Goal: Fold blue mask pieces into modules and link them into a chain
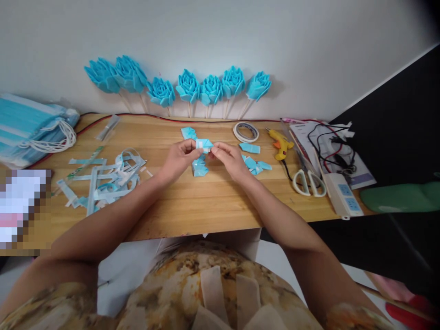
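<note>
Between my two hands, just above the middle of the table (pixel 206 201), is a small folded blue fabric piece (pixel 204 145) with a white strip on it. My left hand (pixel 180 158) pinches its left side between thumb and finger. On its right end, the fingertips of my right hand (pixel 229 159) are closed too. More folded blue pieces (pixel 200 167) lie beneath and behind my hands. To the right of my right hand is a loose group of blue folded pieces (pixel 255 165), with a single one (pixel 250 148) above it.
Blue fabric flowers on sticks (pixel 188 87) lean against the wall. Blue and white scraps (pixel 113 176) and a bag of face masks (pixel 30 128) lie left. To the right are a tape roll (pixel 246 132), yellow glue gun (pixel 282 144), scissors (pixel 309 183) and power strip (pixel 343 195).
</note>
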